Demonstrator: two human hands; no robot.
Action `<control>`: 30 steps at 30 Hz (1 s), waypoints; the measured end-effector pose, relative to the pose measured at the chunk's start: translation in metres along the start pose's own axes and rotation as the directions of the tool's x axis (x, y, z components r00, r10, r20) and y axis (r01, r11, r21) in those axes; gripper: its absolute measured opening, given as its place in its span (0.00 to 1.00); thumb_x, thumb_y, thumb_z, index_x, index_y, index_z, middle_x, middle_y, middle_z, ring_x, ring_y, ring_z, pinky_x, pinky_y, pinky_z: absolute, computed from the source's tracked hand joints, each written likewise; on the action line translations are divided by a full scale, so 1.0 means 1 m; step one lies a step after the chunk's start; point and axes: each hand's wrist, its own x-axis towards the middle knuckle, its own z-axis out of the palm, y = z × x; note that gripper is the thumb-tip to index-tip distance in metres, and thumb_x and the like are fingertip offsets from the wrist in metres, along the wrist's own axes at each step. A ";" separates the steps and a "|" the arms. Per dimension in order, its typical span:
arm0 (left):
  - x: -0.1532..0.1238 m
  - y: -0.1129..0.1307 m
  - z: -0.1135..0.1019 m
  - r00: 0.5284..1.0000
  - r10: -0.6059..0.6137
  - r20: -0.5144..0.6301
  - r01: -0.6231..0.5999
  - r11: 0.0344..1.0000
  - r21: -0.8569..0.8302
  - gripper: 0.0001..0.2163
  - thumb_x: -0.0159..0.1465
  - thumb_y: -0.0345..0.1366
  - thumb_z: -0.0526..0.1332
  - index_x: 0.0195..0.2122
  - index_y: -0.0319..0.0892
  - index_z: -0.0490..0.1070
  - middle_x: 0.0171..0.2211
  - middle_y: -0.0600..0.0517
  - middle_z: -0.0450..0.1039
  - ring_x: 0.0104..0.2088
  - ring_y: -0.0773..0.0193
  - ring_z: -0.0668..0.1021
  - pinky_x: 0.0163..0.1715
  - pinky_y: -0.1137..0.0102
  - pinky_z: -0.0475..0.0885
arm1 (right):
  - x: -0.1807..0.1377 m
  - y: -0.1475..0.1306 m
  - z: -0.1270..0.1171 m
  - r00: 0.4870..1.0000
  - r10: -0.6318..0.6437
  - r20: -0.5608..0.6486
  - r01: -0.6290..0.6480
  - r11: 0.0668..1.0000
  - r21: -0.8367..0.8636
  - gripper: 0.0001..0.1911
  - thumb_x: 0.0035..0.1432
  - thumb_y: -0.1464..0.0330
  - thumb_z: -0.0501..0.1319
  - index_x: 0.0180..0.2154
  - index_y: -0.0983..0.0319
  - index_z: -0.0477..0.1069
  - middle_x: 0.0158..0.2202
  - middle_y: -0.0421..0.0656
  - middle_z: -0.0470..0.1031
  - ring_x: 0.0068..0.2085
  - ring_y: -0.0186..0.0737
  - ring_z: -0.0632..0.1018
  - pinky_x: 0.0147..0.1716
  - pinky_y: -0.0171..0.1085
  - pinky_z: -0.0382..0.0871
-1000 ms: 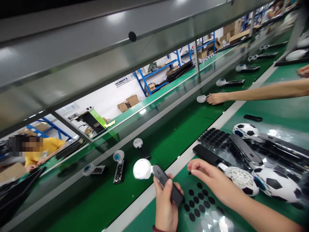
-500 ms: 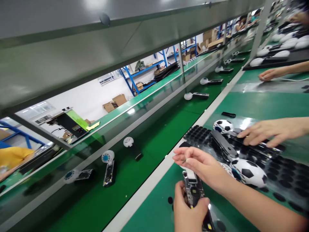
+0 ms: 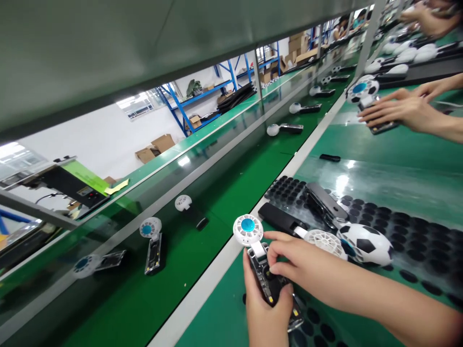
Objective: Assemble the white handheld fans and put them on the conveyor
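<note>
In front of me, a long, flat green conveyor belt (image 3: pixel 231 197) runs left of a flat green worktop (image 3: pixel 376 149). An opened black-and-white handheld fan (image 3: pixel 259 262) lies in the worker's left hand (image 3: pixel 267 315), with the right hand (image 3: pixel 289 253) over its body. Just right of it, a round, white-and-black football-patterned plastic fan head (image 3: pixel 367 243) sits among flat, round black pads (image 3: pixel 396 224). Across the belt, blue metal shelving (image 3: pixel 206 101) stands behind a narrow green bench (image 3: pixel 202 132).
</note>
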 end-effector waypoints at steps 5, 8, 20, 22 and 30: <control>-0.001 0.000 0.001 1.000 -0.008 -0.021 0.010 0.999 0.049 0.39 0.42 0.30 0.63 0.58 0.40 0.54 0.52 0.45 0.67 0.52 0.53 0.69 0.45 0.69 0.65 | 0.000 -0.005 0.002 0.999 -0.030 -0.041 0.027 0.997 -0.073 0.10 0.50 0.79 0.53 0.23 0.60 0.64 0.49 0.43 0.66 0.50 0.50 0.69 0.42 0.42 0.66; -0.001 0.000 0.001 1.000 -0.012 -0.021 0.014 0.996 0.089 0.39 0.42 0.31 0.64 0.58 0.41 0.54 0.52 0.45 0.67 0.51 0.52 0.69 0.45 0.67 0.64 | 0.001 -0.002 0.003 0.998 -0.035 -0.055 0.029 0.994 -0.105 0.09 0.49 0.79 0.53 0.23 0.60 0.64 0.48 0.42 0.67 0.45 0.48 0.73 0.38 0.39 0.68; -0.001 -0.006 0.001 0.999 0.013 -0.038 -0.008 0.994 0.106 0.37 0.43 0.33 0.64 0.57 0.42 0.56 0.53 0.46 0.66 0.54 0.51 0.67 0.50 0.65 0.61 | 0.000 -0.006 0.008 0.996 0.055 -0.074 -0.069 0.979 -0.193 0.08 0.49 0.78 0.55 0.22 0.61 0.64 0.51 0.43 0.65 0.40 0.48 0.75 0.33 0.39 0.66; -0.001 -0.008 -0.001 0.999 -0.011 -0.037 0.010 1.000 -0.010 0.35 0.44 0.34 0.62 0.57 0.43 0.57 0.56 0.47 0.63 0.56 0.53 0.63 0.53 0.66 0.57 | 0.001 -0.003 0.011 0.995 0.030 -0.095 -0.046 0.985 -0.166 0.09 0.48 0.79 0.55 0.22 0.60 0.64 0.50 0.43 0.65 0.40 0.46 0.75 0.35 0.39 0.66; 0.001 -0.014 -0.004 0.992 -0.122 0.008 0.114 0.897 -0.427 0.27 0.53 0.41 0.59 0.55 0.47 0.59 0.54 0.50 0.65 0.57 0.54 0.63 0.53 0.67 0.60 | 0.000 0.002 0.022 0.980 -0.045 -0.194 0.049 0.999 0.014 0.14 0.47 0.77 0.56 0.35 0.54 0.63 0.41 0.37 0.68 0.38 0.38 0.73 0.34 0.35 0.64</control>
